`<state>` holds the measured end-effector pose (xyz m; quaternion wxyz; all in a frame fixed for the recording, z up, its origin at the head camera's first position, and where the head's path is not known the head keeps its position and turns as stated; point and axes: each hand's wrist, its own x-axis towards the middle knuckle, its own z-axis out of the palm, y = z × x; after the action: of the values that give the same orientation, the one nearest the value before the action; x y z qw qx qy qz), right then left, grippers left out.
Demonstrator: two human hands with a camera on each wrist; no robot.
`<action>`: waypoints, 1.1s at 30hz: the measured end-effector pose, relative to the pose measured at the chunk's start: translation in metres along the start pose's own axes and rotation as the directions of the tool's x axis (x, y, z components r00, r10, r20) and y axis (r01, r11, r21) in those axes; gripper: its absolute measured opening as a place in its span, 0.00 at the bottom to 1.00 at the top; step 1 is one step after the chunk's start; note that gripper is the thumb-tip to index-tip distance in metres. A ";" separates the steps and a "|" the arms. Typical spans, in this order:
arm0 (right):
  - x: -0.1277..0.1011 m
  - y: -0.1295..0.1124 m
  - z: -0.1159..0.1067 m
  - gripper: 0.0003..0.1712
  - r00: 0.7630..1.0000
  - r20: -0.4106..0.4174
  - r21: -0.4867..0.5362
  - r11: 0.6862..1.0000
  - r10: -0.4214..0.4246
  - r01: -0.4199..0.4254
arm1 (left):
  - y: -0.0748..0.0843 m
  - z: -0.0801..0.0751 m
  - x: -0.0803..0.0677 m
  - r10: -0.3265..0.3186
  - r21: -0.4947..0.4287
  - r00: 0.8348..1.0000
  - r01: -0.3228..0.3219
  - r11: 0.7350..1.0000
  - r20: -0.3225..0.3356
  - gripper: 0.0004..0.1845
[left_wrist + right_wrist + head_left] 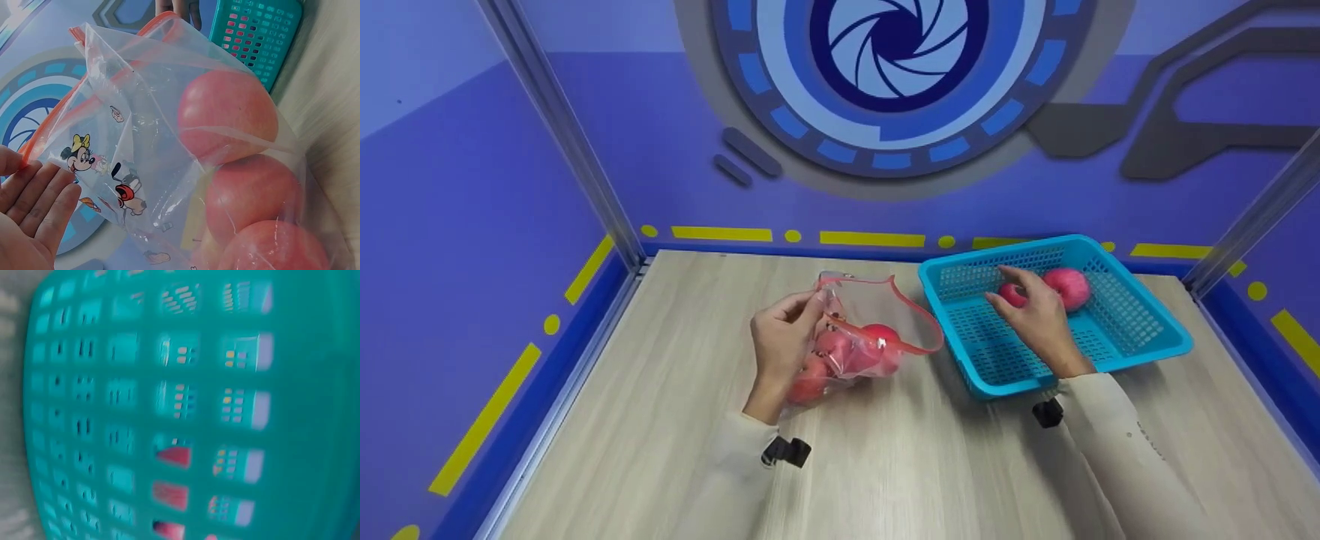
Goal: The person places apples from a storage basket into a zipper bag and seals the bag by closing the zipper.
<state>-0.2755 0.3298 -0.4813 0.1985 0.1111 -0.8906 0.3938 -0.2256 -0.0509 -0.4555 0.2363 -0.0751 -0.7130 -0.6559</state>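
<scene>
One clear zip bag (855, 337) on the table, three apples inside, its rim pinched by the left hand (780, 337). One blue basket (1140, 337), two apples (1069, 287); the right hand (1039, 315) curls around the nearer one, inside the basket.

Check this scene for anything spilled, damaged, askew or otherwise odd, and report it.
Nothing stands out. The clear zip bag with a red seal lies open on the wooden table, holding red apples, its rim held by the left hand. The right hand grips a red apple inside the turquoise plastic basket, beside another. Nothing is spilled or torn.
</scene>
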 end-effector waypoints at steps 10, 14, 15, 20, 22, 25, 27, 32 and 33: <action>0.005 0.027 -0.005 0.36 0.991 0.050 -0.079 0.990 0.125 -0.121 | 0.001 -0.002 0.000 -0.004 0.018 1.000 0.004 1.000 -0.001 0.08; 0.006 0.035 -0.009 0.37 0.982 0.089 -0.079 0.984 0.166 -0.159 | 0.001 -0.003 0.000 0.001 0.018 1.000 -0.001 1.000 0.000 0.08; 0.006 0.036 -0.010 0.38 0.980 0.100 -0.082 0.983 0.173 -0.165 | 0.001 -0.004 0.000 0.003 0.019 1.000 -0.003 1.000 0.000 0.08; 0.009 0.042 -0.015 0.40 0.967 0.143 -0.112 0.975 0.209 -0.194 | 0.000 -0.004 0.001 0.007 0.009 1.000 -0.007 1.000 0.001 0.07; 0.009 0.046 -0.018 0.41 0.964 0.153 -0.116 0.972 0.219 -0.203 | -0.001 -0.005 0.001 0.006 0.004 1.000 -0.006 1.000 0.004 0.07; 0.008 0.051 -0.022 0.42 0.958 0.163 -0.092 0.970 0.237 -0.225 | -0.002 -0.005 0.001 0.003 0.003 1.000 -0.003 1.000 0.015 0.07; 0.007 0.054 -0.025 0.44 0.950 0.177 -0.039 0.966 0.257 -0.254 | -0.002 -0.005 0.001 0.004 0.001 1.000 -0.004 1.000 0.021 0.07; 0.010 0.060 -0.030 0.46 0.924 0.237 0.100 0.938 0.301 -0.331 | -0.002 -0.006 0.002 0.015 0.002 1.000 -0.015 1.000 0.021 0.08; 0.010 0.061 -0.030 0.47 0.918 0.249 0.109 0.933 0.308 -0.343 | -0.002 -0.006 0.002 0.015 0.001 1.000 -0.015 1.000 0.022 0.08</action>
<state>-0.2980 0.3924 -0.4984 0.0178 0.0199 -0.8812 0.4719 -0.2262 -0.0573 -0.4562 0.2335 -0.0876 -0.7155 -0.6526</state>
